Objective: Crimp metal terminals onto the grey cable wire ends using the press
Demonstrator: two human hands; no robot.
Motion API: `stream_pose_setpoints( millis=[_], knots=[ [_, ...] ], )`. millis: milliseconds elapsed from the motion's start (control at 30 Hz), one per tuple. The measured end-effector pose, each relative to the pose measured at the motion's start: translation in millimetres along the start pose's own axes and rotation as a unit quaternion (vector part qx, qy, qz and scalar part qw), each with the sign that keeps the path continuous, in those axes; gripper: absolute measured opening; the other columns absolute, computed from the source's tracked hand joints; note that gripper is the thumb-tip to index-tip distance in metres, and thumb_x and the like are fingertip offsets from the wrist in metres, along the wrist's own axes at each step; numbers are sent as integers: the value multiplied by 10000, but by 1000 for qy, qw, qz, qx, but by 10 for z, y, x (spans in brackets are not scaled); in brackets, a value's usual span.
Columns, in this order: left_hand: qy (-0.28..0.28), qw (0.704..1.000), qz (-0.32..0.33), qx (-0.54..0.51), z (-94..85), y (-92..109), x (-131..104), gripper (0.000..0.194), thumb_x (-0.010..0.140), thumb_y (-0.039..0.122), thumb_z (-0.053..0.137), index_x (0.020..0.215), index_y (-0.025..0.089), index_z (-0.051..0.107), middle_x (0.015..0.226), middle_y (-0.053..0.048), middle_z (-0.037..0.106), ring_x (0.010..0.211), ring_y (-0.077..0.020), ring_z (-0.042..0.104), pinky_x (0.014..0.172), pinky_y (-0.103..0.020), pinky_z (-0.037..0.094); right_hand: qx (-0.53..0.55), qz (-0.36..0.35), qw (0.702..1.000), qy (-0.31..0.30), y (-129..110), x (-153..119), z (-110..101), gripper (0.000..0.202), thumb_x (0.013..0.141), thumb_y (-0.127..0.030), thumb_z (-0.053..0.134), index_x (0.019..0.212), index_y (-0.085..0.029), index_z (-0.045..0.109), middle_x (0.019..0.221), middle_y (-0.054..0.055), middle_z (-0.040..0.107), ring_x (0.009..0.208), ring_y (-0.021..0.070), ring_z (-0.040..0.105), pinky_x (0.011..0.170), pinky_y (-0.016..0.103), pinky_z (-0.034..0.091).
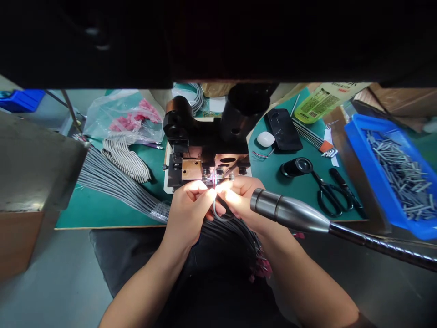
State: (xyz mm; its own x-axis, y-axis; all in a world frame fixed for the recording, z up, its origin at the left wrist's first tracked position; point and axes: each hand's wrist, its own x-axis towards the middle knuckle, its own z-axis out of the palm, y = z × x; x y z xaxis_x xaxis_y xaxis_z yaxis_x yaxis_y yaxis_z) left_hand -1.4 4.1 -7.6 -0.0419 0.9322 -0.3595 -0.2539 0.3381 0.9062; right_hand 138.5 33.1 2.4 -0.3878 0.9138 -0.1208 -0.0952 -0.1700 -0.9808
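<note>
Left grip [187, 210], right grip [245, 200]: grey cable [217, 217] pinched between.

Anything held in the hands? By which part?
Yes: the left hand and right hand pinch a gray cable near its end, where thin colored wires emerge.

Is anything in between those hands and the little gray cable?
Nothing visible: the left hand and right hand meet at the gray cable. The metal lamp only covers part of the right hand in this view.
</note>
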Motion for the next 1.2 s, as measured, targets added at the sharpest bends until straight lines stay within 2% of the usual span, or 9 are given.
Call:
stream_pose_setpoints(
  millis=[233, 333, 433, 500, 600, 767, 933, 1033, 1200],
  knots=[
    [-30, 999, -6, -10, -29, 17, 12, 191, 837, 211, 608, 653, 172, 640, 565, -8, 687, 501, -117, 619, 437, -173, 434, -4, 13, 1000, -3, 8, 27, 16, 504, 934, -432, 671, 516, -179, 549, 390, -64, 426, 357, 52, 243, 395, 230, 244],
    [-26, 1000, -8, -3, -22, 19, 9, 186, 824, 203, 604, 645, 173, 639, 566, -12, 687, 500, -118, 622, 435, -174, 432, -30, 15, 999, -9, 15, 11, -11, 522, 955, -423, 640, 504, -188, 523, 393, -58, 435, 360, 61, 274, 405, 236, 252],
    [-20, 1000, -7, 0, -12, 16, 15, 198, 821, 204, 601, 627, 171, 627, 556, -15, 680, 486, -118, 615, 423, -175, 419, -137, -17, 990, 14, 13, -33, -39, 467, 966, -390, 618, 548, -192, 548, 437, -49, 490, 406, 80, 373, 441, 234, 304],
    [-24, 1000, -6, 1, -9, 17, 22, 201, 831, 213, 602, 639, 166, 635, 557, -20, 681, 477, -115, 606, 417, -174, 412, -262, -62, 960, 82, 15, -66, -46, 343, 931, -361, 661, 633, -197, 612, 484, -52, 526, 456, 95, 440, 472, 236, 342],
    [-33, 999, -4, 6, -11, 28, 26, 204, 852, 219, 597, 666, 158, 657, 567, -24, 685, 482, -109, 601, 420, -169, 413, -408, -143, 888, 159, 40, -94, -48, 116, 890, -320, 712, 838, -217, 716, 554, -56, 577, 521, 117, 524, 551, 258, 417],
    [-34, 999, 1, -1, -8, 44, 12, 220, 868, 216, 594, 662, 162, 651, 551, -6, 670, 472, -93, 573, 421, -159, 413, -499, -208, 834, 112, 97, -85, -97, 153, 962, -283, 634, 928, -214, 766, 762, 7, 710, 711, 155, 632, 644, 282, 443],
    [-26, 1000, 5, -17, 8, 29, 2, 212, 862, 204, 595, 658, 168, 640, 546, 6, 659, 473, -84, 549, 422, -151, 412, -551, -282, 779, 97, 71, -70, -144, 156, 968, -235, 632, 944, -220, 785, 585, -36, 586, 552, 109, 528, 572, 274, 372],
    [-30, 999, 4, -16, 13, 29, 0, 212, 855, 193, 583, 650, 169, 632, 549, 2, 658, 474, -87, 544, 424, -157, 414, -573, -310, 752, 97, 61, -67, -154, 136, 957, -229, 655, 994, -233, 786, 573, -44, 564, 560, 109, 535, 571, 274, 355],
    [-32, 999, 3, -10, 21, 52, -4, 231, 846, 187, 567, 623, 167, 624, 555, -11, 663, 485, -91, 548, 433, -163, 415, -594, -314, 736, 82, 105, -91, -201, 119, 948, -241, 665, 999, -229, 772, 601, -42, 551, 595, 114, 516, 594, 284, 335]
  ],
)
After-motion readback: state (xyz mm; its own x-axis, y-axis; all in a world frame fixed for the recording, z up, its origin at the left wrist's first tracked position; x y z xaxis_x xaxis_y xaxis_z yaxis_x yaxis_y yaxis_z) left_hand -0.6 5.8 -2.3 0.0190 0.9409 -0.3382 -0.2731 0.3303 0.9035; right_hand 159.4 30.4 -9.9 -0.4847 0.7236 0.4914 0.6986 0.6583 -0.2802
